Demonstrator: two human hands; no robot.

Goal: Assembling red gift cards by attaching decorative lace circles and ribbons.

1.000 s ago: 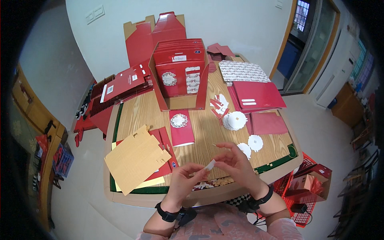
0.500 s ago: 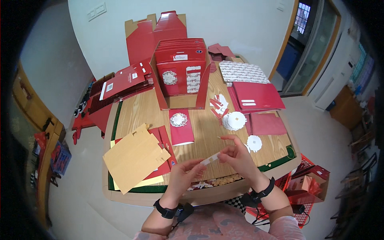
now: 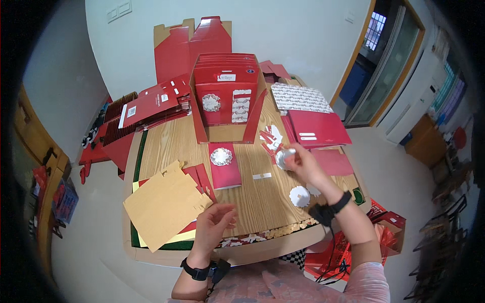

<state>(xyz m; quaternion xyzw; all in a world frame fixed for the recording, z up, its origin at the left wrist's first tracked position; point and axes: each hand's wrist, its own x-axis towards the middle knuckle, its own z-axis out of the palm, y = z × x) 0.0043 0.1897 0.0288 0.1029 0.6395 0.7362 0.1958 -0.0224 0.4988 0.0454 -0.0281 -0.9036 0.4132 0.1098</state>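
Reaching over the bench [image 3: 250, 209] with the right hand [image 3: 297, 162], bent at the fingers, down at a stack of white scalloped discs [image 3: 281, 160]. Cannot tell whether pinching the top disc or only touching it, with the fingertips partly hidden. Holding the left hand [image 3: 217, 224] back near the front edge, loosely curled, thumb and fingers slightly apart, just right of a tan cardboard sheet [image 3: 164, 207]. Can see a white strip [image 3: 261, 176] flat on the wood, left of the right hand and farther in than the left, bearing a small tan patch at its middle. Can also see a loose white disc [image 3: 299, 196] below the right hand, with a similar patch. Finding a red card [image 3: 226, 177] with a pale rosette [image 3: 221, 156] on it, left of the strip and just in front of an open red carton [image 3: 225, 134]. Noting red and white slips [image 3: 272, 137] heaped just beyond the stack, red folders [image 3: 323, 129] past them under a patterned sheet [image 3: 303, 98], and small cut-out scraps [image 3: 290, 230] along the near edge.
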